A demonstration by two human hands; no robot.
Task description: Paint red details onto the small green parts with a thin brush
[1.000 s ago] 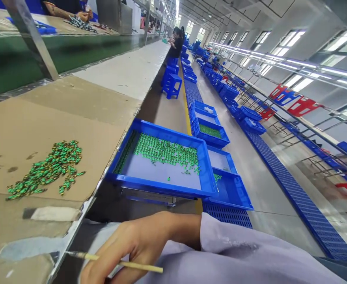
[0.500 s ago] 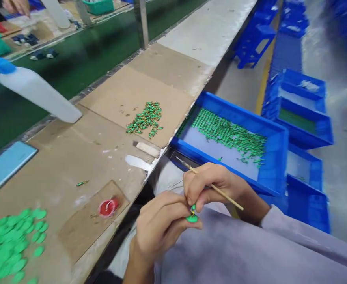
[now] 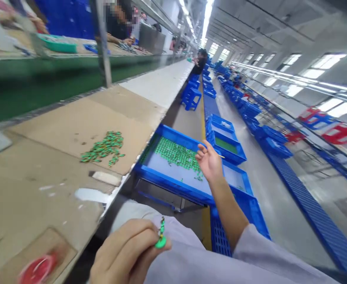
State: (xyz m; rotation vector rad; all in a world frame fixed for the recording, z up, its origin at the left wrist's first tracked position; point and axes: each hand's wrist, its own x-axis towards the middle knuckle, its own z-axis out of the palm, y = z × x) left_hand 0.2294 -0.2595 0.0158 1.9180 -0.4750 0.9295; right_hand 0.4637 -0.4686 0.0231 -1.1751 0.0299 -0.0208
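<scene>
Green piece [image 3: 161, 236] stayed pinched in my left hand [image 3: 126, 252]; my right hand [image 3: 209, 161], gripping the stick [image 3: 221, 156], had reached over the blue tray [image 3: 173, 183].

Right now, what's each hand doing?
Left hand: pinching a small green plastic piece.
Right hand: over the blue plastic tray, holding a thin wooden stick.

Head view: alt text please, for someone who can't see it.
The left hand pinches a small green piece above the lap while the right hand, holding a thin stick, reaches over a blue tray of green pieces. A workbench at left carries another green pile.
</scene>
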